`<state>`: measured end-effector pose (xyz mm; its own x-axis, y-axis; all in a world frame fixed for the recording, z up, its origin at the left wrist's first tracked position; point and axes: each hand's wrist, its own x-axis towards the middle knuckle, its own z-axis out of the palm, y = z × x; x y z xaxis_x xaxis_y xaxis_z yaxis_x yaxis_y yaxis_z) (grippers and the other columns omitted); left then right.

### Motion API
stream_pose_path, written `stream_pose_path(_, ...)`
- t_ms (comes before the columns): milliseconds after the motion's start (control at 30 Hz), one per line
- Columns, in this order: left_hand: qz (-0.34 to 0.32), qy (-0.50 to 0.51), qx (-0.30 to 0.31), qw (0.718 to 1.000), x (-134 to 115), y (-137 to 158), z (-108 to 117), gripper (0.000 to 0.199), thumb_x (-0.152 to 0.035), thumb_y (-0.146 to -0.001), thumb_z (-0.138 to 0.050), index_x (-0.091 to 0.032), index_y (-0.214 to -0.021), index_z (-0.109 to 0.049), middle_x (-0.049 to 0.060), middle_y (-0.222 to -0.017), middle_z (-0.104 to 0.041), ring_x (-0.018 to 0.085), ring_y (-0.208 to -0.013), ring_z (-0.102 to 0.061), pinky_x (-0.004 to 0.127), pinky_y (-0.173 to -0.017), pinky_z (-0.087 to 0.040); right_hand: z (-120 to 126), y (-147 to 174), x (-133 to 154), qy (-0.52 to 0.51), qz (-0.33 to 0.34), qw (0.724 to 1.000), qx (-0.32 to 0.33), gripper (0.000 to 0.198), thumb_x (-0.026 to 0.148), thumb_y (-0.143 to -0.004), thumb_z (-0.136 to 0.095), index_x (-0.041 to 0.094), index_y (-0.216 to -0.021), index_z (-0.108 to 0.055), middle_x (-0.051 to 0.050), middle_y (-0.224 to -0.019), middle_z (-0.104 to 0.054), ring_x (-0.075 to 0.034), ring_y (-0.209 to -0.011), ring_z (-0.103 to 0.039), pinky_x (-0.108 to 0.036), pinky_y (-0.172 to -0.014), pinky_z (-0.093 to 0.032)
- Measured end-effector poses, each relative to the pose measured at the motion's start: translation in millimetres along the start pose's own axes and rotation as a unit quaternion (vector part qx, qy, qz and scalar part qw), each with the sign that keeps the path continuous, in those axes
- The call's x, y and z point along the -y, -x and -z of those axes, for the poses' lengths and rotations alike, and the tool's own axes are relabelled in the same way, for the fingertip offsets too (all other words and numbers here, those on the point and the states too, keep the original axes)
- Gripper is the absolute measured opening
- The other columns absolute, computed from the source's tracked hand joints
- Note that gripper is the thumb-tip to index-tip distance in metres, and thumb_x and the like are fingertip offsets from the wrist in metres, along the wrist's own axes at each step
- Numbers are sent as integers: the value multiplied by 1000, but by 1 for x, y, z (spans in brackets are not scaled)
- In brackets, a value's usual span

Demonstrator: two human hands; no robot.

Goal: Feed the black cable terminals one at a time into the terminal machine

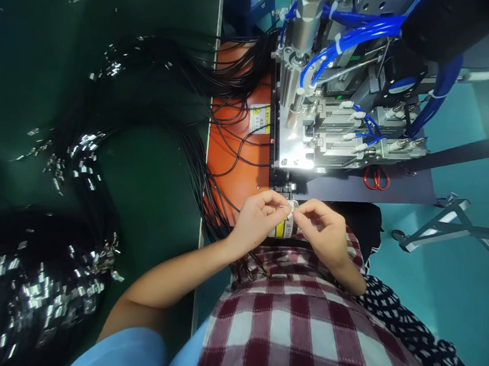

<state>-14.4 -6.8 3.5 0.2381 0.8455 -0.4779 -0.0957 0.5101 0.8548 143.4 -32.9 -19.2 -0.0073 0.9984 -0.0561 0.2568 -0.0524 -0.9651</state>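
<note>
The left hand [254,223] and right hand [328,234] are pinching a tiny pale piece [290,206], each grip narrowing to fingertips. The piece is sitting between them, near a yellow-and-white label [280,229]; black cables [212,205] are lying leftward.

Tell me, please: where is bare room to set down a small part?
Green table: bare above the left forearm, between black cables on both sides. Orange plate: a small patch above the left hand. Grey board: bare right of the red handles. Crowded: lower left, with silver cable ends; upper right, with blue tubes.
</note>
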Motion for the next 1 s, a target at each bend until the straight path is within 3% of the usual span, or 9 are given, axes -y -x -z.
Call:
stream_pose_path(333, -2, 49, 23, 999, 2, -1, -1, 18, -27, -74, -70, -15, -78, -57, -9, -52, -42, 4, -46, -37, 18, -47, -27, -13, 0, 1, -38, -13, 999, 5, 12, 19, -83, -63, 19, -71, -62, 2, -66, -58, -11, -59, -50, -25, -56, -42)
stream_pose_path(567, -11, 30, 31, 999, 7, -3, 2, 20, -30, -80, -68, -14, -83, -57, -8, -55, -44, 3, -46, -33, 17, -46, -23, -3, -3, -2, -35, -30, 999, 24, 12, 25, -85, -65, 19, -74, -64, 0, -70, -61, -13, -61, -52, -27, -57, -42)
stream_pose_path(1000, -1, 23, 25, 999, 2, -2, 1, 25, -35, -78, -69, -14, -81, -56, -9, -53, -38, 4, -47, -28, 19, -46, -19, -4, -8, -2, -52, -7, 999, -12, 7, 21, -84, -66, 20, -77, -66, 1, -72, -61, -13, -64, -51, -27, -62, -41)
